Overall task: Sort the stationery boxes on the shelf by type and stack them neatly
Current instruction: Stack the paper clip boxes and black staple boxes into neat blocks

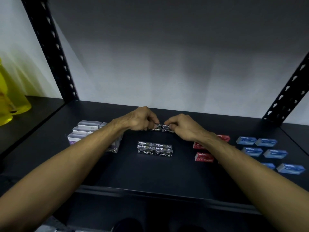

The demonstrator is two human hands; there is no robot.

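Two black staples boxes [161,128] sit side by side toward the back of the dark shelf [167,173], their ends touching, and each is held by a hand: the left hand [139,119] has its curled fingers and thumb pinching the left box, while the right hand [181,125] pinches the right one in the same way. Nearer the front edge stands a neat stack of black staples boxes [154,149] — two wide and layered, apart from the held pair. To the left, partly hidden behind the left forearm, lies a cluster of clear plastic cases [87,131]. To the right are red boxes [204,156], several covered by the right forearm, and beyond them blue boxes [265,150] set out in two columns with gaps between. Black slotted uprights [51,51] frame the shelf, and a yellow translucent container [10,101] stands on the neighbouring shelf at far left.
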